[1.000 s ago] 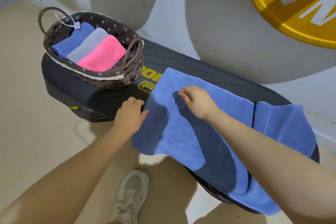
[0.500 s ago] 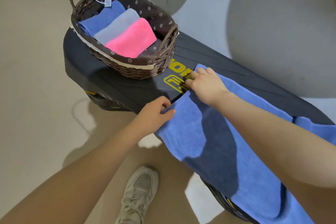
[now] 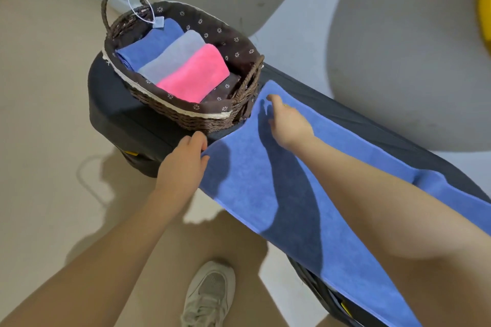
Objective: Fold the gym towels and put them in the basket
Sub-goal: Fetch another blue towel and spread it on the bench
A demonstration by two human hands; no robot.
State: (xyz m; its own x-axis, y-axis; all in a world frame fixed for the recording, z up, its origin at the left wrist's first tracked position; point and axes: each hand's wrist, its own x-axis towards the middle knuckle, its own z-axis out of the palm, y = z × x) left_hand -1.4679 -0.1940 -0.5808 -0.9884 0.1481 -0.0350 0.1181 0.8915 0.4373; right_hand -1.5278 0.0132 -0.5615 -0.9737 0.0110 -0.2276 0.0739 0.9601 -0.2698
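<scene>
A long blue towel [image 3: 247, 183] lies spread along a black padded bench [image 3: 119, 119], its near side hanging over the bench edge. My left hand [image 3: 183, 164] pinches the towel's near left corner. My right hand [image 3: 287, 122] lies on the towel near its far left corner, fingers down on the cloth beside the basket. A brown wicker basket [image 3: 186, 118] stands on the bench's left end. It holds three folded towels: blue [image 3: 148, 46], grey [image 3: 175, 54] and pink [image 3: 196, 74].
My light sneaker [image 3: 210, 297] stands on the beige floor below the bench. A grey and white wall with a yellow patch [image 3: 485, 0] rises behind the bench. A white tag [image 3: 159, 22] hangs from the basket's far handle.
Both hands have drawn the towel's left end leftward along the bench until it reaches the basket. The towel lies flatter and longer than before.
</scene>
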